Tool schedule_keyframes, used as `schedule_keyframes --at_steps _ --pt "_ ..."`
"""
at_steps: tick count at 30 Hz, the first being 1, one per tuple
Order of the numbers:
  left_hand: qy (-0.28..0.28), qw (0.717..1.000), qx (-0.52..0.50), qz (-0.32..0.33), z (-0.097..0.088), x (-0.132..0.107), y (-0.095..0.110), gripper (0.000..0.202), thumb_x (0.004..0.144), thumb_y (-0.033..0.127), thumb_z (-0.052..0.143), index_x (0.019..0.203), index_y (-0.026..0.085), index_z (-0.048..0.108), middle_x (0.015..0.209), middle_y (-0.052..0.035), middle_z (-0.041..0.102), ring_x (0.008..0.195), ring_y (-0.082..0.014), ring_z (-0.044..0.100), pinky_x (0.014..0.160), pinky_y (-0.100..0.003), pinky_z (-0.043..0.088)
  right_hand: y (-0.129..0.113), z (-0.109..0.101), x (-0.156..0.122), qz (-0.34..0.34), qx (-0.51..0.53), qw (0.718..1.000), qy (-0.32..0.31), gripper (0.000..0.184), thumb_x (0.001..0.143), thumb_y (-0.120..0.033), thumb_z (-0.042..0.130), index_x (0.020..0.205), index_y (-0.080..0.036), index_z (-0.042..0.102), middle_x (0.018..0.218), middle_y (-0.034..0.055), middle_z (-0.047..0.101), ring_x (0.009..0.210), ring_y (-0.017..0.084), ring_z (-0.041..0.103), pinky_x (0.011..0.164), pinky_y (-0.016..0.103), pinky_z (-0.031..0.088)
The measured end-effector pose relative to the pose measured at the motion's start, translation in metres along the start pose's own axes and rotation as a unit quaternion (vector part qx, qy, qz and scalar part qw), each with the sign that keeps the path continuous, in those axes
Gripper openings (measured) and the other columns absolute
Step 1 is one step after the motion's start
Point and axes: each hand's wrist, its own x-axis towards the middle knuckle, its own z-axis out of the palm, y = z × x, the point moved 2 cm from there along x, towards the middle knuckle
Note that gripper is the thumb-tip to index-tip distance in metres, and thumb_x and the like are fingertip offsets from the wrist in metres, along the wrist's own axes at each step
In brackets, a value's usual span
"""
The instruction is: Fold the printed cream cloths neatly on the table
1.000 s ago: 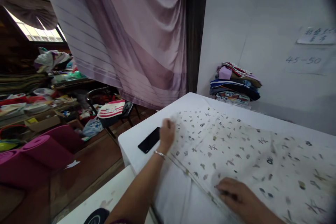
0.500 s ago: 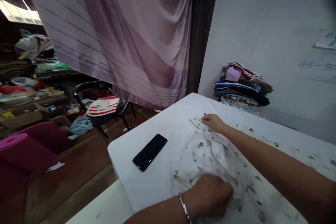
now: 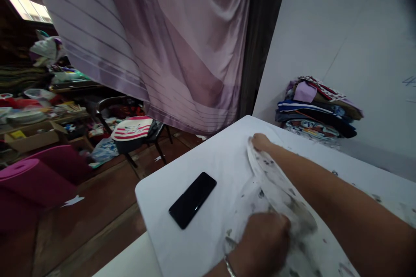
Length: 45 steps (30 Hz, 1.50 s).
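A white printed cloth [image 3: 276, 190] with small dark marks lies bunched on the white table [image 3: 208, 160]. My left hand [image 3: 264, 242], with a bracelet at the wrist, is closed in a fist on the near edge of the cloth. My right hand [image 3: 260, 142] reaches across to the far side and pinches the cloth's far edge, which stretches taut between the two hands. A black phone [image 3: 192, 199] lies flat on the table to the left of my hands.
A stack of folded clothes [image 3: 316, 108] sits at the table's far end against the white wall. A purple striped curtain [image 3: 169, 43] hangs behind. To the left stand a chair [image 3: 136, 132] with striped fabric, cluttered shelves and magenta rolls [image 3: 35, 177].
The cloth lay flat a second ago; both hands have gathered it. My right hand reached across to the far edge, my left closed on the near edge, and the cloth is drawn tauter.
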Motion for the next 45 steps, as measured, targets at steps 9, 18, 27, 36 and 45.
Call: schedule_keyframes --at_steps 9,18,27,36,45 --pt "0.539 0.707 -0.24 -0.39 -0.115 -0.008 -0.099 0.019 0.08 0.034 0.052 0.092 0.02 0.05 0.076 0.002 0.058 0.068 -0.0126 0.055 0.064 -0.025 0.044 -0.038 -0.012 0.041 -0.031 0.254 0.966 0.048 0.049 0.092 -0.035 0.036 0.139 -0.025 0.025 0.136 0.0124 0.043 0.11 0.017 0.055 0.07 0.025 0.053" --pt "0.569 0.606 -0.396 -0.391 -0.111 -0.012 -0.129 0.017 0.075 0.03 0.056 0.086 0.018 0.052 0.083 0.0 0.059 0.073 -0.0124 0.056 0.071 -0.03 0.047 -0.01 0.046 -0.082 -0.094 0.198 0.974 -0.062 0.042 0.081 -0.038 0.055 0.119 -0.019 0.058 0.126 0.0099 0.056 0.117 0.025 0.05 0.101 0.044 0.037" --pt "0.629 0.587 -0.286 -0.422 -0.127 -0.02 -0.148 0.024 0.071 0.032 0.059 0.089 0.018 0.051 0.079 0.0018 0.056 0.07 -0.0117 0.053 0.07 -0.03 0.045 0.024 0.068 -0.214 -0.275 -0.036 0.941 -0.194 0.057 0.09 -0.054 0.036 0.139 -0.026 0.037 0.149 0.0037 0.024 0.137 0.026 0.017 0.112 0.049 0.012" --pt "0.641 0.596 -0.288 -0.388 -0.127 -0.015 -0.136 0.017 0.072 0.027 0.059 0.084 0.017 0.051 0.074 0.0044 0.052 0.067 -0.0098 0.048 0.069 -0.026 0.042 -0.024 0.037 -0.106 -0.213 -0.092 0.972 -0.037 0.036 0.09 -0.027 0.038 0.114 -0.018 0.064 0.122 0.0052 0.06 0.115 0.019 0.053 0.101 0.031 0.039" --pt "0.625 0.603 -0.295 -0.399 -0.123 -0.013 -0.131 0.018 0.074 0.028 0.059 0.088 0.017 0.055 0.079 0.0021 0.057 0.073 -0.0117 0.052 0.071 -0.027 0.043 -0.064 0.08 -0.011 -0.17 -0.199 0.96 -0.105 0.031 0.086 -0.016 0.048 0.111 -0.019 0.065 0.112 0.0066 0.065 0.106 0.021 0.058 0.094 0.031 0.042"
